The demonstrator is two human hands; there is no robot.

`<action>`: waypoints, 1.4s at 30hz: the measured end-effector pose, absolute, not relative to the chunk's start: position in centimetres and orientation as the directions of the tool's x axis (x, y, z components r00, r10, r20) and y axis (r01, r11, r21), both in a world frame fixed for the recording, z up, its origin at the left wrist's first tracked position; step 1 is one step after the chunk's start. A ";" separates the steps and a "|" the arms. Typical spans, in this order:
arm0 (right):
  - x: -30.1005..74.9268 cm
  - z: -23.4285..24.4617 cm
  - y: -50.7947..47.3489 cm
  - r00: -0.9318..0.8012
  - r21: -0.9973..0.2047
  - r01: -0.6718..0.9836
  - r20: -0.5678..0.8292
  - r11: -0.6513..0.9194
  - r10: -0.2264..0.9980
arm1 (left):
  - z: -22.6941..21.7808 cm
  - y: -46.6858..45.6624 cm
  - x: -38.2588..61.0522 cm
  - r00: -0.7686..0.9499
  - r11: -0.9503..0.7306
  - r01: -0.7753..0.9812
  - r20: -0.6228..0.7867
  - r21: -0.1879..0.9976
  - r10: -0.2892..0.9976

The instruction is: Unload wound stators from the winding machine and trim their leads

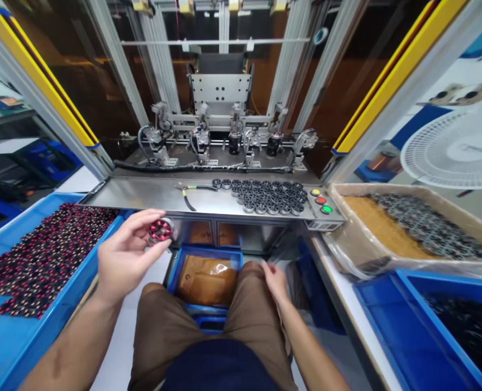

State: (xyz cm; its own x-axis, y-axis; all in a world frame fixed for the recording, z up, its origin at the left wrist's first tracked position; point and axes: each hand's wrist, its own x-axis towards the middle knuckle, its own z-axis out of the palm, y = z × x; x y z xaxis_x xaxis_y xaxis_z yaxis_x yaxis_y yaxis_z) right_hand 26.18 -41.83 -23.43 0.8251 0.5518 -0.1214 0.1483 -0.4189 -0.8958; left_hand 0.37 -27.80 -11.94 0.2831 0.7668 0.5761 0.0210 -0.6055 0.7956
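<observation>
Red windings show on the round coil part (160, 231), pinched between the left hand's (122, 258) thumb and fingertips, thumb along its near edge, fingers along its far edge, so that it sits out past the palm. Left of those fingers, a blue tray (5, 339) holds many red-and-black parts; ahead and to their right, pliers (202, 188) lie on a metal shelf (151, 190). Beside the right knee (252, 269), the right hand's (276, 281) fingers are blurred: spread or pressed together, I cannot tell.
</observation>
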 end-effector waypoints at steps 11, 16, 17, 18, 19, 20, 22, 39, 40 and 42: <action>15.8 -10.8 -40.1 -0.089 -0.934 -0.356 0.060 0.025 0.994 | -12.5 -34.0 -2.4 0.461 -0.883 0.159 0.758 0.441 0.461; 17.9 -11.9 -39.7 -0.282 -0.902 -0.429 0.088 -0.044 0.955 | -12.8 -34.7 -3.3 0.448 -0.753 0.008 0.671 0.658 0.591; 18.8 -12.5 -39.6 -0.342 -0.900 -0.431 0.099 -0.063 0.934 | -12.9 -34.8 -3.5 0.453 -0.714 -0.017 0.642 0.700 0.619; 19.6 -13.2 -39.6 -0.378 -0.902 -0.425 0.103 -0.073 0.920 | -13.0 -34.8 -3.6 0.456 -0.681 -0.034 0.618 0.731 0.640; 20.2 -13.8 -39.7 -0.386 -0.908 -0.412 0.097 -0.078 0.917 | -13.1 -34.8 -3.6 0.454 -0.662 -0.047 0.606 0.748 0.653; 20.4 -14.4 -39.9 -0.370 -0.916 -0.393 0.080 -0.077 0.926 | -13.2 -34.7 -3.6 0.443 -0.655 -0.061 0.609 0.753 0.658; 19.5 -15.4 -40.5 -0.298 -0.914 -0.390 0.013 -0.109 0.955 | -13.4 -34.6 -3.2 0.407 -0.668 -0.079 0.636 0.740 0.656; 14.7 -14.4 -44.1 -0.234 -0.850 -0.454 -0.176 -0.268 0.956 | -13.6 -34.8 -3.2 0.397 -0.531 -0.140 0.539 0.836 0.743; 15.3 -14.2 -44.2 -0.221 -0.868 -0.431 -0.163 -0.246 0.962 | -13.6 -35.0 -3.2 0.428 -0.479 -0.153 0.495 0.865 0.756; 16.4 -13.6 -44.2 -0.154 -0.900 -0.395 -0.132 -0.183 0.979 | -13.7 -35.3 -3.1 0.503 -0.387 -0.172 0.419 0.906 0.756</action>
